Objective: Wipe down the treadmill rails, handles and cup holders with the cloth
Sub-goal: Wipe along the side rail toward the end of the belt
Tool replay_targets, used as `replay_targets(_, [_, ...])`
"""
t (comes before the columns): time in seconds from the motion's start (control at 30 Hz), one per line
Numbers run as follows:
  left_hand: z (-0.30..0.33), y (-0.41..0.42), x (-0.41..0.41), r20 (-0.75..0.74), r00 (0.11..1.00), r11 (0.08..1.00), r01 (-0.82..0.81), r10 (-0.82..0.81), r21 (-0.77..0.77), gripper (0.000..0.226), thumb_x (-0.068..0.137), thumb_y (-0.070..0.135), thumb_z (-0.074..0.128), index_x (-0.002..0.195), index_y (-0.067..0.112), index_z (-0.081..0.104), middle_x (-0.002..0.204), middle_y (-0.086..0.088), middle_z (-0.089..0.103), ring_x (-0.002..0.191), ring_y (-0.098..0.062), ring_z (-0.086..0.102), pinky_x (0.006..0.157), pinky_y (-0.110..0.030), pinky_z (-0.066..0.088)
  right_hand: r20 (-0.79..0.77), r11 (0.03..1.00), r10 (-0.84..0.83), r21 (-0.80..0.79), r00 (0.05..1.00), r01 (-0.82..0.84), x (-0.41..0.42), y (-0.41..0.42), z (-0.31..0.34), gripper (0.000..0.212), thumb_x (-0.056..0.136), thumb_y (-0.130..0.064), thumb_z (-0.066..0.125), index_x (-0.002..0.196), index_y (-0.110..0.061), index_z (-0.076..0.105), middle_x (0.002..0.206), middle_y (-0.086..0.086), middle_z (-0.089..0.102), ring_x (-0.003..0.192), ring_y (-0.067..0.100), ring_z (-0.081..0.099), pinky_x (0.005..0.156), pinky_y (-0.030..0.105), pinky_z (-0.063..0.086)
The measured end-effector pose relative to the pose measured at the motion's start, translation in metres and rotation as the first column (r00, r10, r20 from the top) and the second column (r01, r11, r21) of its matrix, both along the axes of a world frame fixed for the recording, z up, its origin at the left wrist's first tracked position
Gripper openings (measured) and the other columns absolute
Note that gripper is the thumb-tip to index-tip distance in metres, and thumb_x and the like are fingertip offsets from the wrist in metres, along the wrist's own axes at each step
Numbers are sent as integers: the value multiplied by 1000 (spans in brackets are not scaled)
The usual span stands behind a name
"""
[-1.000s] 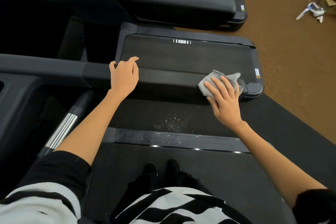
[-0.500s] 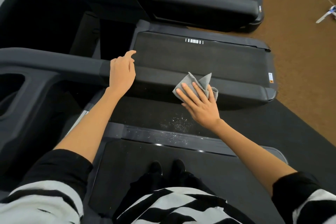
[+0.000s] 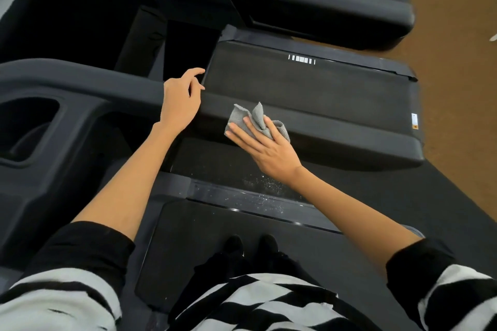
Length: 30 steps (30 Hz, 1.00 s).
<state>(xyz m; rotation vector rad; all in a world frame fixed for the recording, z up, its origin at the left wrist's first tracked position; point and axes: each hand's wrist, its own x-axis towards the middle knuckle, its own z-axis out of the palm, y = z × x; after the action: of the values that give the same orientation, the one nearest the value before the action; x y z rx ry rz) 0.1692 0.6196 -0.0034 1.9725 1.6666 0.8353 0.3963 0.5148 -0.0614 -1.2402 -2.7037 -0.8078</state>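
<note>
Far left, the console's cup holder (image 3: 28,129) sits dark and, as far as I can judge, not yet wiped. Next along, the person's left hand (image 3: 180,103) rests on the padded side rail (image 3: 336,131), fingers loose and slightly spread, holding nothing. Just right of it, the right hand (image 3: 265,149) presses the grey cloth (image 3: 251,118) flat onto the rail's top with straight fingers, the cloth bunched up beyond the fingertips. To do this stroke well, I'd spread the cloth out, keep even pressure, and wrap over the rail's edges.
</note>
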Motion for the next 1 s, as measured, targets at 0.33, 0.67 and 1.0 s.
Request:
replay_targets(0.33, [35,11,-8,404,900,876,53,167,-479,57,102,48,8,139,27,45,105,-1,71,115,-9,52,101,-31,19,157,987,154,-60,976,-146,-85,43,18,75,92,-17,40,155,-15,0,163,6,1,150,27,1,119,50,-5])
replay_targets(0.67, [34,11,-6,494,831,931,-73,255,-359,55,101,51,15,130,26,55,118,4,64,115,-6,52,107,-32,33,-181,967,119,-200,976,-155,-113,74,36,49,98,-36,43,144,-21,39,150,5,40,139,32,34,109,57,30])
replay_targets(1.0, [13,-2,42,173,985,1000,-24,24,1,42,102,34,29,136,18,48,136,5,51,121,6,36,111,-30,31,-375,580,-635,-809,676,97,-60,101,76,40,98,-48,34,81,-16,50,83,-1,60,78,21,58,65,33,38])
